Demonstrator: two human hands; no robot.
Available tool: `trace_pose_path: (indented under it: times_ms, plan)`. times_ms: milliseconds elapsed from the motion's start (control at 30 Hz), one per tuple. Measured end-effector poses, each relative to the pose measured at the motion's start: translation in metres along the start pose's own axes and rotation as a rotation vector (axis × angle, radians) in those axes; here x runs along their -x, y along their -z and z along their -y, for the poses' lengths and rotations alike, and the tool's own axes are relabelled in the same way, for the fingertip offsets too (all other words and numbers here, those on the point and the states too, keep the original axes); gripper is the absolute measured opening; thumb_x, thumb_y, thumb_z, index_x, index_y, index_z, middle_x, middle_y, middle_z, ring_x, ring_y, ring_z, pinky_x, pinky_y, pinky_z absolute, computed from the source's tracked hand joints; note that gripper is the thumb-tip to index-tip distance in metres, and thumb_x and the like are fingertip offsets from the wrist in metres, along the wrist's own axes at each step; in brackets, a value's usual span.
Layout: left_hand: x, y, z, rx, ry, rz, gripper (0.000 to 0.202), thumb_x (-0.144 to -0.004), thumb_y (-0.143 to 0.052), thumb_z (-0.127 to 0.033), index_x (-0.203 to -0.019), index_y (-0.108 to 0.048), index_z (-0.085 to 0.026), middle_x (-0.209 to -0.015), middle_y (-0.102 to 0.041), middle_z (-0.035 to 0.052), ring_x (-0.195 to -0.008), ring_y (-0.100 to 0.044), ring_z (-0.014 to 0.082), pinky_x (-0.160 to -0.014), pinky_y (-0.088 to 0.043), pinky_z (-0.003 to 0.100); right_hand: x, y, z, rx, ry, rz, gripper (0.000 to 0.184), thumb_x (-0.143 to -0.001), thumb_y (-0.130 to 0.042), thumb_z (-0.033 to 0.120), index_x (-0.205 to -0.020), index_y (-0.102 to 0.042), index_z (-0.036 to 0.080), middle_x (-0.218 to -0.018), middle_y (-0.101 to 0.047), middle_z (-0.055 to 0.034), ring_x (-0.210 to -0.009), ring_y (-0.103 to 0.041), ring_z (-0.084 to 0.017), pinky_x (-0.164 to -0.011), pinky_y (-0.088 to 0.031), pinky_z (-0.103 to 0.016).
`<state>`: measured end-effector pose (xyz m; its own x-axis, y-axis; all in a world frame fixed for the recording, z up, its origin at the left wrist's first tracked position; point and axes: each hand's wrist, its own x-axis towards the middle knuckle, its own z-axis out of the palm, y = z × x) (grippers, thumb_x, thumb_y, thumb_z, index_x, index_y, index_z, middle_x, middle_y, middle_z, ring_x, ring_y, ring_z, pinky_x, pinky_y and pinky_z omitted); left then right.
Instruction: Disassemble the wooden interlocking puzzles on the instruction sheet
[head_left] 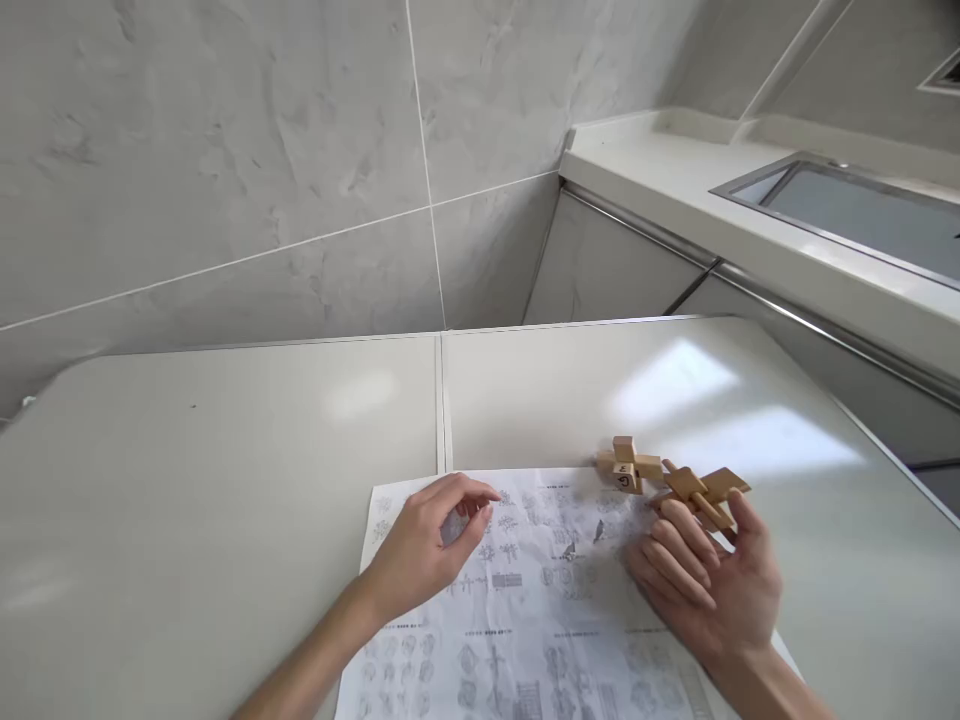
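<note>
My left hand [439, 540] rests over the upper left of a printed paper sheet [525, 610], fingers curved, with a gap between thumb and forefinger and nothing in it. Over the sheet's right side, my right hand [709, 575] has its thumb and forefinger at the near edges of an interlocking wooden puzzle [701, 492] made of flat, pointed pieces; its other fingers are curled. Just left of that puzzle stands a second wooden puzzle [625, 465], a cross of square bars with a dark mark on one end.
The white table [225, 480] has a seam [444, 400] across it and glare at the right. Behind it rises a grey tiled wall [262, 150]. A white counter [660, 175] with an inset metal-framed basin [847, 205] stands at the back right, above grey cabinet fronts.
</note>
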<state>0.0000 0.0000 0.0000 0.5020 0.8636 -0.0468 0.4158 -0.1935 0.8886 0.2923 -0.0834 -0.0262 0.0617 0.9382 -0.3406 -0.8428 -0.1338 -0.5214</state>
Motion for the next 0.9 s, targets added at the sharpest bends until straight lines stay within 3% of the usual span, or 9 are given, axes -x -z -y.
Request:
trace_pose_path:
  times_ms: [233,467,667,767,900]
  plan:
    - [0.0,-0.001,0.001,0.004,-0.007,-0.002,0.016,-0.108,-0.056,-0.033,-0.112,-0.071,-0.028,-0.1,-0.075,0.0008,-0.086,-0.069,0.0155,-0.083,-0.059,0.028,0.001,0.0,0.001,-0.07,-0.004,-0.047,0.059,-0.109,-0.05,0.049,-0.06,-0.029,0.025,-0.049,-0.009,0.0112,-0.034,0.001,-0.007,-0.036,-0.017,-0.027]
    - [0.001,-0.001,0.0,-0.004,-0.011,-0.008,0.017,-0.108,-0.056,-0.033,-0.112,-0.072,-0.027,-0.101,-0.076,0.0016,-0.086,-0.07,0.0162,-0.081,-0.059,0.028,0.005,-0.001,-0.001,0.036,0.015,-0.04,0.051,-0.107,-0.052,0.044,-0.063,-0.034,0.025,-0.052,-0.014,0.0097,-0.038,-0.004,-0.009,-0.038,-0.014,-0.029]
    - [0.001,0.0,0.0,0.0,-0.002,-0.001,0.017,-0.108,-0.056,-0.034,-0.113,-0.071,-0.028,-0.102,-0.076,0.0007,-0.087,-0.07,0.0153,-0.083,-0.058,0.027,0.01,-0.008,-0.007,0.188,0.07,0.073,0.05,-0.107,-0.047,0.045,-0.062,-0.037,0.025,-0.053,-0.019,0.0071,-0.041,-0.01,-0.012,-0.04,-0.016,-0.031]
    - [0.001,-0.001,0.001,0.0,-0.003,-0.003,0.017,-0.108,-0.057,-0.034,-0.113,-0.071,-0.028,-0.102,-0.075,0.0006,-0.088,-0.069,0.0154,-0.084,-0.057,0.027,0.013,-0.01,-0.013,0.31,0.11,0.169,0.05,-0.106,-0.048,0.046,-0.062,-0.04,0.025,-0.054,-0.023,0.0059,-0.042,-0.014,-0.012,-0.042,-0.016,-0.032]
    - [0.001,-0.001,0.002,0.001,0.006,0.006,0.017,-0.109,-0.056,-0.035,-0.114,-0.071,-0.028,-0.102,-0.074,-0.0005,-0.089,-0.068,0.015,-0.084,-0.056,0.027,0.018,-0.004,-0.022,0.487,0.06,0.338,0.053,-0.107,-0.05,0.052,-0.062,-0.042,0.024,-0.054,-0.03,0.0038,-0.048,-0.026,-0.014,-0.047,-0.019,-0.033]
